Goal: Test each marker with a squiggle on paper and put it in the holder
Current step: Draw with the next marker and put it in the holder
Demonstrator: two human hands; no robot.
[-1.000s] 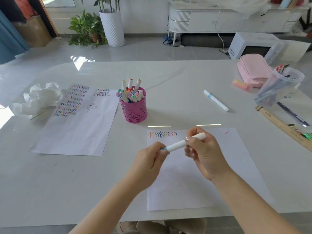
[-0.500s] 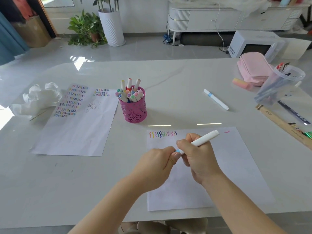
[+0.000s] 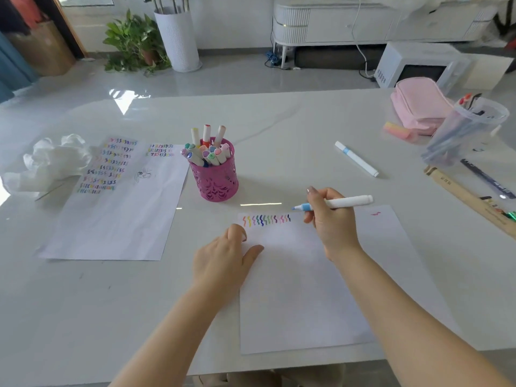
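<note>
Markers (image 3: 208, 155) fill the holder (image 3: 216, 180); another marker (image 3: 356, 158) lies untested. Right hand (image 3: 332, 222) grips an uncapped pen (image 3: 350, 201) beside the squiggles (image 3: 266, 220); left hand (image 3: 223, 261) curled, grasp unclear.

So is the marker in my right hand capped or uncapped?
Uncapped: the marker in the right hand shows a bare blue tip pointing toward the row of squiggles on the paper.

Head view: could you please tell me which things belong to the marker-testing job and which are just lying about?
In the job: uncapped marker in the right hand; near paper with squiggles; pink holder; loose marker on the table.

Lying about: crumpled tissue; pink pouch; clear tub of pens; microwave.
</note>
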